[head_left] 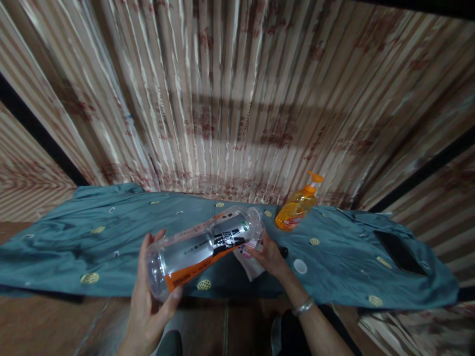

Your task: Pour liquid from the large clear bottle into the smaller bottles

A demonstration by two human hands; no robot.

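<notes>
A large clear plastic bottle [193, 249] with a silver, black and orange label is held tilted above the cloth-covered table, its neck end up and to the right. My left hand [150, 291] is wrapped around the bottle's base, thumb at the front and fingers behind. Near the neck end, my right hand [269, 254] has its fingers closed on a white cloth [250, 264] with a pinkish print, pressed against the underside of the bottle. Part of the cloth is hidden behind the bottle and fingers. A silver bracelet circles my right wrist.
An orange pump bottle [295, 210] stands behind my right hand. A round white lid [300, 266] and a small black object [284, 252] lie beside that hand. Farther right rests a black phone [401, 252]. A green patterned tablecloth [122, 227] covers the table before a striped curtain [222, 99].
</notes>
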